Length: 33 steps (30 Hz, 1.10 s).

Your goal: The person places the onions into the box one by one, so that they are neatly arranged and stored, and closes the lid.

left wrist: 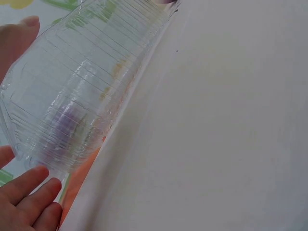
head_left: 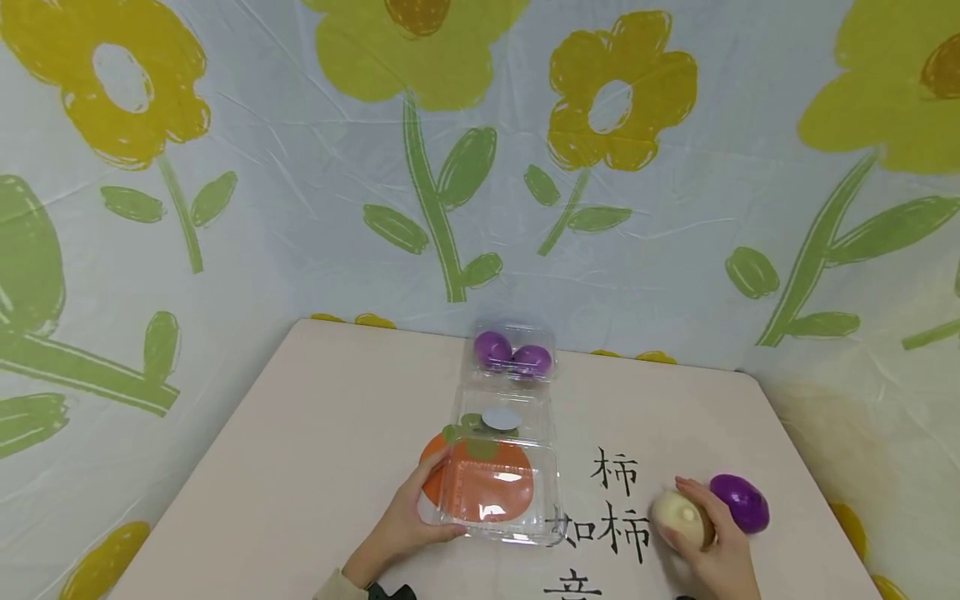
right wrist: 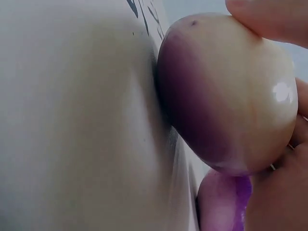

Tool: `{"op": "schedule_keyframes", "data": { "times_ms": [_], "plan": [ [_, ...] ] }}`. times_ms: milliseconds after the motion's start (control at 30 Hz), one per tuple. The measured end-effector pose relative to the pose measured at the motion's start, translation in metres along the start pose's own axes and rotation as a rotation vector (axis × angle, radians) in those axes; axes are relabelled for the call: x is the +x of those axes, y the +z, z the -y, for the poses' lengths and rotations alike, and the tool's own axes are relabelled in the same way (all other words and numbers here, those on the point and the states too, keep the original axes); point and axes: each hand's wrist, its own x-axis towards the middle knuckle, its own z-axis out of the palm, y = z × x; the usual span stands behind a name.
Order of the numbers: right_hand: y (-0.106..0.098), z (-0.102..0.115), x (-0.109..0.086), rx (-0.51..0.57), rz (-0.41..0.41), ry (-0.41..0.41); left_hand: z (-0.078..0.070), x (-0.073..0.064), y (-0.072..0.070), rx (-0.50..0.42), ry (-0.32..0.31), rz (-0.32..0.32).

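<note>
The left hand (head_left: 405,521) holds a clear container (head_left: 501,492). Near the worktop's (head_left: 345,425) right edge, the right hand (head_left: 717,542) grips a cream-and-purple object (head_left: 678,515).

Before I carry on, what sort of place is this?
Probably a small staged tabletop workspace, perhaps indoors: a pale table with printed characters on its top, and a creased, flower-printed backdrop close behind it and at both sides.

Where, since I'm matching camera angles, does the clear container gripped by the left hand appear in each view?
Head: the clear container is lower centre, gripped by the left hand.
Left wrist: upper left.
Right wrist: not in it.
Shared landmark: the pale tabletop.
</note>
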Motion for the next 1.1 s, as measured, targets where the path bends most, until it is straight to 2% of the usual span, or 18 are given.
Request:
{"op": "schedule_keyframes", "data": {
  "times_ms": [67, 133, 367, 567, 867, 933, 1100],
  "plan": [
    [0.001, 0.002, -0.001, -0.022, 0.011, 0.079, 0.003, 0.0, 0.0, -0.001, -0.003, 0.004],
    [0.002, 0.004, -0.002, -0.03, 0.027, 0.125, 0.003, -0.001, -0.001, -0.011, -0.008, 0.008],
    [0.004, 0.004, -0.003, 0.004, 0.059, 0.099, 0.002, -0.001, -0.001, -0.012, -0.017, 0.011],
    [0.007, 0.007, -0.005, -0.107, 0.08, 0.257, 0.001, 0.0, -0.001, -0.029, -0.021, 0.014],
    [0.008, 0.01, -0.005, -0.134, 0.111, 0.443, 0.002, -0.002, -0.002, 0.014, -0.04, 0.02],
    [0.009, 0.011, -0.003, -0.135, 0.118, 0.463, 0.003, -0.003, -0.002, 0.023, -0.042, 0.02],
    [0.012, 0.015, 0.006, -0.108, 0.153, 0.455, 0.001, -0.001, -0.003, 0.028, -0.035, 0.021]
  ]
}}
